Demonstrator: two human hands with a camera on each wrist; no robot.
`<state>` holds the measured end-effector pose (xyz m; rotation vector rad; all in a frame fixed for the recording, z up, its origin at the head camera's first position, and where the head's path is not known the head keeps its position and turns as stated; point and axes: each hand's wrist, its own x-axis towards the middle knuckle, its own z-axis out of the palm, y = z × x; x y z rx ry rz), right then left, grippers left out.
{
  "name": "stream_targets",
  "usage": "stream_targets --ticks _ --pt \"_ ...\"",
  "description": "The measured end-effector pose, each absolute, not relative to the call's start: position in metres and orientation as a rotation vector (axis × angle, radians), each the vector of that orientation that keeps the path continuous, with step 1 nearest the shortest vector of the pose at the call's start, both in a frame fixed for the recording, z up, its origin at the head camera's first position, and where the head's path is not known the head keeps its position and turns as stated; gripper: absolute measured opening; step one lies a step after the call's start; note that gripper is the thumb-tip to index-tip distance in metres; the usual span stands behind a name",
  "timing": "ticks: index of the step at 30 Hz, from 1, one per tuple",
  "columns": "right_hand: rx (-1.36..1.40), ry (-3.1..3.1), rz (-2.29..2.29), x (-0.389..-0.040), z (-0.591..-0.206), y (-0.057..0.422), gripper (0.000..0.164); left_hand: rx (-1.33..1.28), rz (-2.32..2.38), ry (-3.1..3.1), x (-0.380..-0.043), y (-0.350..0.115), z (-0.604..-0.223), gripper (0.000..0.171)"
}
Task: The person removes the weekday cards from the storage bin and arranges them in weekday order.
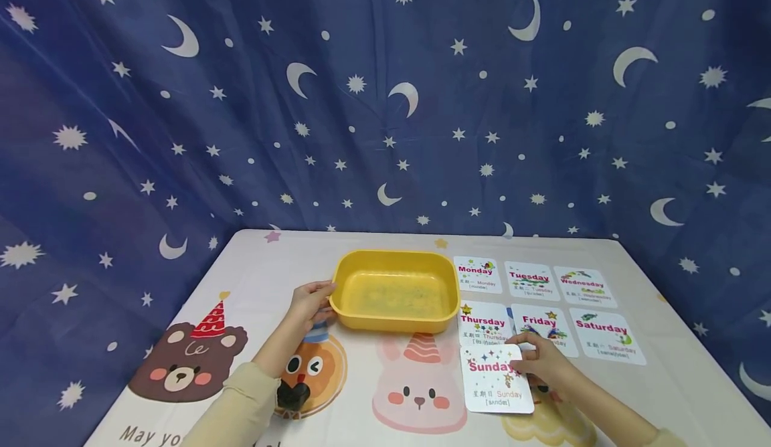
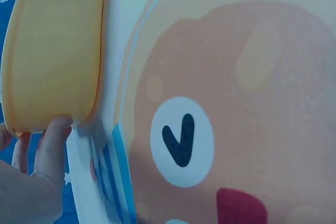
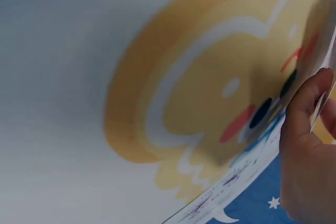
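My left hand (image 1: 310, 305) grips the left end of a yellow plastic basin (image 1: 394, 325), which also fills the upper left of the left wrist view. Pinched at its right edge by my right hand (image 1: 541, 361), the white Sunday card (image 1: 495, 385) faces up and overlaps the lower edge of the Thursday card (image 1: 482, 318). The Friday card (image 1: 539, 323) lies just behind my right fingers, which hide part of it. In the right wrist view only a thin edge of the Sunday card shows beside my thumb.
Behind lie the Monday card (image 1: 477, 278), Tuesday card (image 1: 531, 283) and Wednesday card (image 1: 584, 290), in a row right of the basin. The Saturday card (image 1: 607, 340) is at the right of the front row. A starry blue curtain (image 1: 385, 99) hangs behind the printed tabletop (image 1: 277, 266).
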<state>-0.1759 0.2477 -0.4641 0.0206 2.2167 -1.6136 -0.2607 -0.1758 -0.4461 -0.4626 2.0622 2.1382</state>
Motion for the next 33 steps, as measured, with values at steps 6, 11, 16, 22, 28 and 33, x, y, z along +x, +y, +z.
stream_targets --ticks 6,11,16,22,28,33 --pt "0.094 2.502 -1.42 -0.171 -0.468 0.242 0.04 -0.485 2.12 2.084 -0.26 -0.174 -0.445 0.038" --pt "0.033 2.691 -1.259 -0.17 -0.47 0.239 0.033 -0.48 2.1 2.094 -0.26 -0.174 -0.445 0.036" --pt "-0.012 2.79 -1.127 -0.17 -0.472 0.235 0.029 -0.476 2.089 2.091 -0.26 -0.175 -0.446 0.037" --pt "-0.087 2.858 -0.99 -0.17 -0.473 0.234 0.029 -0.469 2.067 2.108 -0.259 -0.175 -0.449 0.038" --pt "-0.107 2.85 -1.002 -0.172 -0.473 0.234 0.03 -0.494 2.07 2.129 -0.258 -0.174 -0.449 0.037" --pt "-0.089 2.821 -1.029 -0.171 -0.474 0.234 0.029 -0.491 2.078 2.128 -0.258 -0.174 -0.45 0.037"
